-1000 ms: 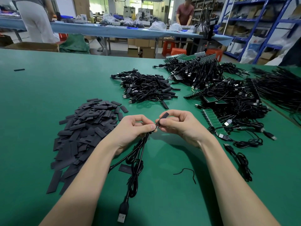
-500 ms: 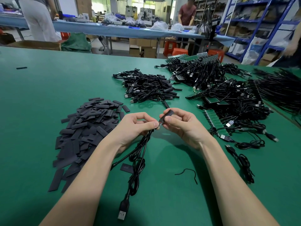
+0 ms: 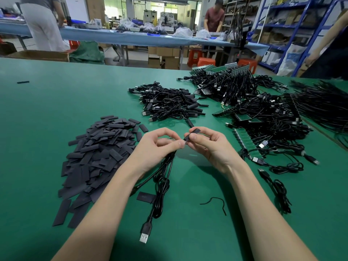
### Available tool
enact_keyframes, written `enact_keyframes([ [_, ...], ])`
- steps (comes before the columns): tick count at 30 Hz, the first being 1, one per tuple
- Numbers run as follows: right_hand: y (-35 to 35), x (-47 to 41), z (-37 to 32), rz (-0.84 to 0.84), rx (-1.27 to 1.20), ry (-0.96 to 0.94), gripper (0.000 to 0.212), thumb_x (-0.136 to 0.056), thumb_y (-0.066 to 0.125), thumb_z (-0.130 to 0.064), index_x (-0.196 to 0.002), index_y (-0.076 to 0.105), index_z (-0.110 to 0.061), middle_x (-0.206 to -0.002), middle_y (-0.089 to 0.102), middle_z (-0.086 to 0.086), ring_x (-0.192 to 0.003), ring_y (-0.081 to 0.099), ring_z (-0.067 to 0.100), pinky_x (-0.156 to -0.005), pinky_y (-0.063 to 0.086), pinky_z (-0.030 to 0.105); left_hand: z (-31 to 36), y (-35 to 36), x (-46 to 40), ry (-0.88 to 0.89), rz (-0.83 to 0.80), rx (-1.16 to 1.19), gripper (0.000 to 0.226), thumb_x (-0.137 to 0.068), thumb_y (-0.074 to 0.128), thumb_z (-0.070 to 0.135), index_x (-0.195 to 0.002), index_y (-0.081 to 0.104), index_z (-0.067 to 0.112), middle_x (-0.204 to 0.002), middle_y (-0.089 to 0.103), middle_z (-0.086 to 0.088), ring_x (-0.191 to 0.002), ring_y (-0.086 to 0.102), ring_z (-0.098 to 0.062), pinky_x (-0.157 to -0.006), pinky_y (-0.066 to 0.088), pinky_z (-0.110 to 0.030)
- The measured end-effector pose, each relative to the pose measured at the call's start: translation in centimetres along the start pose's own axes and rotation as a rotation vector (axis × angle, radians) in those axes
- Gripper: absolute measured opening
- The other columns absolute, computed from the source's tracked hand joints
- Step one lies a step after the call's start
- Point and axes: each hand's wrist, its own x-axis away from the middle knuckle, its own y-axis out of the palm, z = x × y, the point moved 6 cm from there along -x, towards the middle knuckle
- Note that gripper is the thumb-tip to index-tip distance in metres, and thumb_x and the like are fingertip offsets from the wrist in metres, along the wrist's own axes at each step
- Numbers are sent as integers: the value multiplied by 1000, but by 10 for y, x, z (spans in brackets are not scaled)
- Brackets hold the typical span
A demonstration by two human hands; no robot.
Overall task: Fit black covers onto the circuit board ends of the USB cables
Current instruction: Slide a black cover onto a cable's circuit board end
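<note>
My left hand [image 3: 156, 147] pinches the upper end of a black USB cable [image 3: 160, 187] between thumb and forefinger. The cable hangs down in loops, and its plug lies on the table near me. My right hand [image 3: 209, 146] pinches a flat black cover [image 3: 192, 134] that slants up to the right from the cable end. The two hands' fingertips meet there, so the circuit board end is hidden between them. A big heap of loose black covers [image 3: 98, 153] lies at my left.
On the green table [image 3: 56, 102] a pile of cables [image 3: 169, 104] lies ahead, with more cables and green circuit boards [image 3: 263, 117] at the right. One cover [image 3: 145, 196] and a wire scrap [image 3: 214, 202] lie near me. People work at a far bench.
My hands have stayed close together at the cable end. The cover in my right hand now sticks out a little further up to the right.
</note>
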Motion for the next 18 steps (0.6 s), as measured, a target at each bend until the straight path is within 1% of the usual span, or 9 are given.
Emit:
enact_keyframes([
  [1, -2, -1, 1, 21, -15, 5, 21, -73, 77, -6, -94, 73, -5, -95, 77, 15, -83, 75, 19, -74, 58, 19, 2, -1, -1, 48, 27, -44, 10, -83, 83, 20, -82, 74, 23, -79, 77, 1, -70, 66, -6, -73, 48, -16],
  [3, -5, -2, 3, 44, -33, 18, 23, -72, 78, -6, -94, 73, -4, -96, 77, 16, -83, 75, 20, -74, 58, 19, 3, -2, -2, 118, 88, -99, 11, -80, 85, 16, -79, 75, 21, -74, 75, 4, -69, 67, -5, -70, 50, -14],
  [6, -7, -3, 4, 57, -47, 19, 27, -72, 79, -7, -97, 72, -2, -98, 77, 17, -84, 76, 20, -75, 58, 19, 0, -2, -2, 128, 138, -69, 11, -79, 86, 16, -82, 76, 20, -76, 77, -2, -71, 69, -9, -74, 54, -18],
  [8, -7, -4, 5, 58, -52, 20, 28, -72, 79, -8, -99, 71, -1, -97, 77, 17, -85, 75, 20, -75, 58, 19, 0, -3, -2, 146, 148, -97, 10, -79, 86, 16, -83, 78, 21, -79, 78, 1, -76, 73, -9, -76, 55, -17],
  [10, -7, -4, 6, 57, -59, 17, 28, -73, 79, -8, -100, 71, -1, -97, 77, 16, -86, 75, 20, -76, 58, 19, 1, -3, -1, 162, 143, -115, 8, -80, 85, 16, -84, 80, 21, -81, 78, 5, -78, 74, -8, -75, 55, -16],
  [12, -7, -4, 7, 59, -62, 14, 26, -74, 79, -8, -98, 71, -2, -97, 77, 16, -87, 75, 19, -76, 58, 19, 2, -3, -1, 177, 140, -132, 7, -81, 85, 16, -83, 81, 21, -79, 78, 6, -71, 71, -5, -70, 52, -15],
  [15, -6, -5, 9, 63, -59, 16, 25, -74, 80, -10, -97, 72, -3, -97, 77, 15, -86, 75, 18, -76, 58, 19, 5, -1, 1, 207, 149, -206, 7, -82, 84, 17, -80, 80, 22, -71, 75, 5, -59, 58, -5, -62, 46, -17],
  [17, -6, -5, 10, 65, -51, 24, 26, -73, 81, -11, -96, 74, -3, -98, 77, 15, -86, 75, 18, -76, 58, 19, 7, -1, 2, 238, 151, -254, 8, -82, 83, 16, -78, 80, 22, -67, 73, 1, -57, 51, -8, -57, 44, -25],
  [18, -6, -5, 11, 63, -46, 28, 26, -73, 81, -11, -96, 74, -3, -99, 77, 15, -87, 75, 18, -75, 58, 19, 9, -1, 3, 253, 149, -270, 8, -82, 83, 16, -77, 80, 22, -66, 72, -1, -58, 51, -10, -58, 44, -30],
])
